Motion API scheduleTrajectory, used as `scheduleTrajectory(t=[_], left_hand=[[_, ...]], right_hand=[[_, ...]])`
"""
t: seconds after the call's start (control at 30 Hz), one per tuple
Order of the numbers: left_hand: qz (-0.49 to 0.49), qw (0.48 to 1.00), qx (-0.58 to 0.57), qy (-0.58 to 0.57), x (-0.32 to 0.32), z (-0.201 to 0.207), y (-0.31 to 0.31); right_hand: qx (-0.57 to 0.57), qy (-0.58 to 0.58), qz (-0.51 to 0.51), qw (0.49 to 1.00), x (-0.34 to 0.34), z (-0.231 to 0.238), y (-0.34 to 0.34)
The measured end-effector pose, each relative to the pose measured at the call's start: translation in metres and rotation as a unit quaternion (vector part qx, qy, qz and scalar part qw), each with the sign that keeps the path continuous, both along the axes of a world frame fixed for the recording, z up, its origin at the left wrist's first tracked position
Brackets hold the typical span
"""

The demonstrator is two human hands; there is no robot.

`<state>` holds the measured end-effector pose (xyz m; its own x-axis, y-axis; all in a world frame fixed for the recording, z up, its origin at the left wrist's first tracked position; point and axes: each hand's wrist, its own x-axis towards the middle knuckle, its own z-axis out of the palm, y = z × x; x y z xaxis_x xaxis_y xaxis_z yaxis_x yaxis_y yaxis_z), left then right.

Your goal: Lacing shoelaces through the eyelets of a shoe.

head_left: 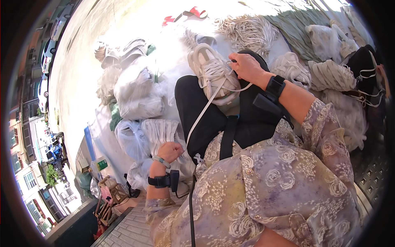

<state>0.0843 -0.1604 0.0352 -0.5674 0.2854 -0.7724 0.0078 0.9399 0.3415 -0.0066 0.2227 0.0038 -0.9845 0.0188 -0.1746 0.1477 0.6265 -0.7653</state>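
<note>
In the head view, a pale sneaker [212,76] rests toe-outward on the lap, and lacing seems to be in hand. The left hand [170,152] is clenched, apparently on the long white shoelace [204,109]; the right hand [246,67] bends at the eyelets, its grip impossible to tell. Next probably calls for drawing the lace snug.

Strong daylight. Ground [135,20] overexposed, detail lost toward top. Shirt [222,193] softly shaded. Buildings [28,142] bent at left; rim black.
</note>
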Motion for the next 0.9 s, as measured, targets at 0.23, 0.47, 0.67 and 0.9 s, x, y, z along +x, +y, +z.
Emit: scheduleTrajectory(t=[0.23,0.47,0.67,0.9], left_hand=[[-0.045,0.956,0.051,0.284,-0.019,0.002,0.043],[-0.112,0.848,0.179,0.486,-0.04,-0.006,0.117],[-0.158,0.868,0.142,0.449,-0.039,-0.008,0.137],[-0.254,0.862,0.126,0.42,-0.035,-0.018,0.14]], right_hand=[[-0.086,-0.114,-0.003,0.99,-0.007,0.0,0.004],[-0.397,-0.253,0.014,0.882,-0.003,0.014,0.022],[-0.442,-0.225,-0.005,0.868,0.003,0.004,0.016],[-0.45,-0.218,-0.019,0.866,0.008,0.006,0.018]])
